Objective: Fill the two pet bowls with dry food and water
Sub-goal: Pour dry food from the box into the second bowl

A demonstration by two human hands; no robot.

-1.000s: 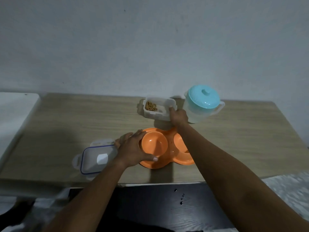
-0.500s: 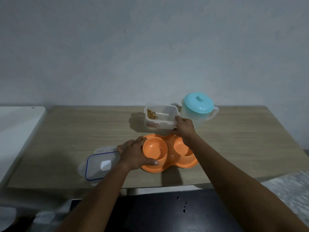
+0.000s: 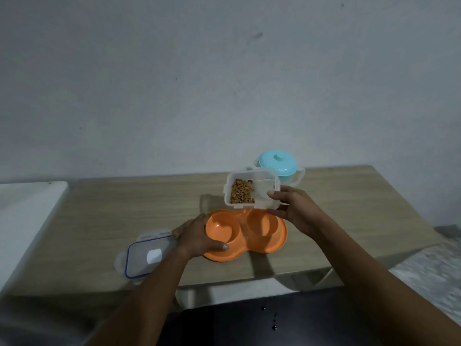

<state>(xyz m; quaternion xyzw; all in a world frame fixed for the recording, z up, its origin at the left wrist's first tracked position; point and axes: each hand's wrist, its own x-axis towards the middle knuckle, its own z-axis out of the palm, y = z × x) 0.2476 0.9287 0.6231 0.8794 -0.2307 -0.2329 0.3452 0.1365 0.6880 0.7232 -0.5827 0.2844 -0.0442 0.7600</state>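
**Food box tipped over the double bowl, nothing poured yet**

Your right hand (image 3: 296, 213) has its grip pinched on the right end of the clear food box (image 3: 252, 192), which hangs tilted above the far edge of the orange double bowl (image 3: 245, 234). The dry food (image 3: 242, 194) lies heaped toward the box's left side. Your left hand (image 3: 199, 237) has its grip wrapped over the near-left rim of the bowl, steadying it on the bench (image 3: 124, 211). Both bowl wells look empty.

The main risk, as I judge it, is a spill: the box mouth sits over the ridge between the two wells and close to the far rim, so a quick tip could send food into the wrong well or out onto the bench. Holding the box by one end may also let it twist as the load slides.

The water jug (image 3: 279, 168) stands just behind the box, so a far swing could knock it. The box lid (image 3: 147, 255) lies just left of your left hand. The bench is open to the far left and to the right; its near edge is close to the bowl.
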